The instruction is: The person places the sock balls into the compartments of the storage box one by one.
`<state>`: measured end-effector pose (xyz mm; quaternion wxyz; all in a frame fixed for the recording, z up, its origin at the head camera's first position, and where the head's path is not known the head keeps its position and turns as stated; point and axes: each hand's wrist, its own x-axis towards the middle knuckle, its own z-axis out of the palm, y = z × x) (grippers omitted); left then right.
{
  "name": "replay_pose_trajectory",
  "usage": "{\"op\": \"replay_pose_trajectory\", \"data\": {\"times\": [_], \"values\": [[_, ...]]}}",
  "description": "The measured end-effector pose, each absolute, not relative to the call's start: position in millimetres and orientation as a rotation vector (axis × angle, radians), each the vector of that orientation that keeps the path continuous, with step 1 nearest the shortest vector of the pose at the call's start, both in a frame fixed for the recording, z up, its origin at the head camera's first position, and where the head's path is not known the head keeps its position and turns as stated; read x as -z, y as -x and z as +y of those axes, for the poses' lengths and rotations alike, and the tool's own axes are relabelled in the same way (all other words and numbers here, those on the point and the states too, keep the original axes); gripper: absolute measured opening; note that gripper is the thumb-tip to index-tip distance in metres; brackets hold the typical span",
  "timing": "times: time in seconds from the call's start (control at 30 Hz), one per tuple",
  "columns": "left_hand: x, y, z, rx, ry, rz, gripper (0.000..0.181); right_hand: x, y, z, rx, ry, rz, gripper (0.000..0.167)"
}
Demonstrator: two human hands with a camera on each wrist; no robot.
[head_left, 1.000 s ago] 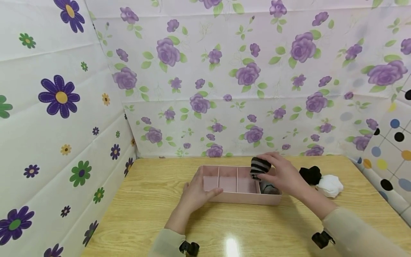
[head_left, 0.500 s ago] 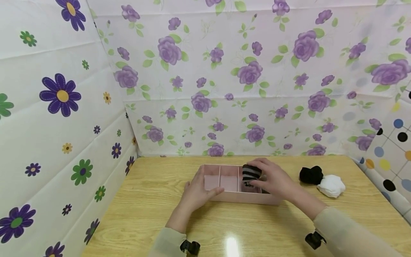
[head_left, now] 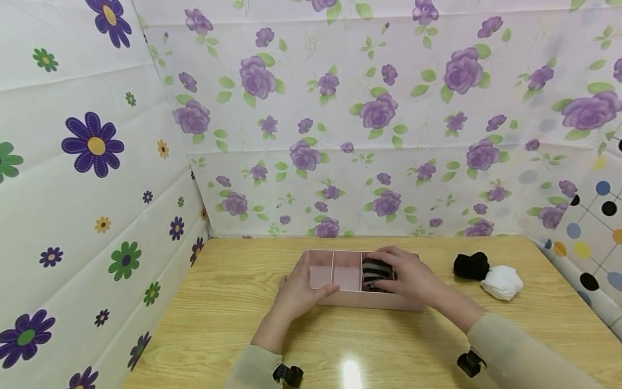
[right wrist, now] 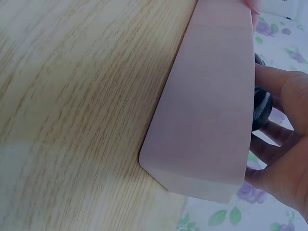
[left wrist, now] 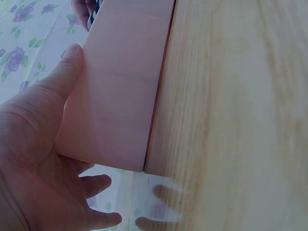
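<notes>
Currently, striped bundle (head_left: 374, 271) within right grip (head_left: 407, 276), pinched; left grip (head_left: 297, 290) clasps pink box (head_left: 362, 300) end.

My left fingers (head_left: 302, 271) spread below the frame's centre; right of them, my right fingers (head_left: 394, 255) bend inward, pinching.

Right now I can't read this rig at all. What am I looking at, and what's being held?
There's no robot: these are a person's two bare hands. The wide picture comes from a camera worn on the head, looking forward and down. The two close-ups come from cameras worn on each wrist.

On the wooden table stands a pink divided box. The left hand rests against its left end. The right hand grips a striped bundle in the third compartment from the left. Right of the box lie a black bundle and a white bundle.
</notes>
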<state>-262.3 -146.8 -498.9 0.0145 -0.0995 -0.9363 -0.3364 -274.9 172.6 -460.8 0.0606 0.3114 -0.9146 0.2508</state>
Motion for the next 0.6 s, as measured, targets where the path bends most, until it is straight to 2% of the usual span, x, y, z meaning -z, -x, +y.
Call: {"op": "replay_pose_trajectory", "data": {"times": [0.6], "values": [[498.0,262.6,-147.2,1.029,0.305,-2.936,0.129,459.6,276.6,177.3,-0.762,-0.941,-2.712,0.068]]}}
